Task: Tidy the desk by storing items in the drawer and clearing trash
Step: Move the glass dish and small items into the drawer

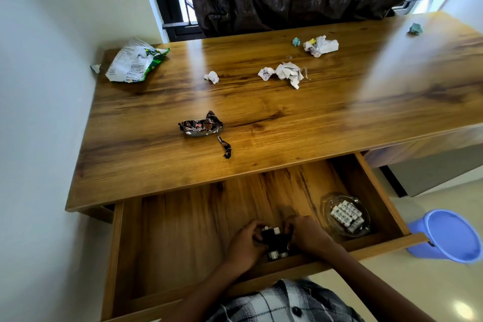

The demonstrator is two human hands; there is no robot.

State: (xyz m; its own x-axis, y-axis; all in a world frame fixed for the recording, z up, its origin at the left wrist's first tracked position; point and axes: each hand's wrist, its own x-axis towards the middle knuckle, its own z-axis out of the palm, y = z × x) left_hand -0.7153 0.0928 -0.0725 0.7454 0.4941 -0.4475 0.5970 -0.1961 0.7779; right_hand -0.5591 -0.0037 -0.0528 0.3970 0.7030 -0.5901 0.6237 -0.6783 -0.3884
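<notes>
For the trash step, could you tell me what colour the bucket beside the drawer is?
The bucket is light blue-purple, seen in the head view.

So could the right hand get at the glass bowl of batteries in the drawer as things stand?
Probably yes. The bowl sits uncovered in the open drawer, just right of the right hand, with nothing between them. But that hand and the left hand both hold the black gadget, so it must let go first.

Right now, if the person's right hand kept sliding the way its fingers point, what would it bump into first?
The right hand points leftward into the drawer, its fingers curled on the small black objects. It would meet those at once, then probably the left hand gripping them from the other side.
</notes>
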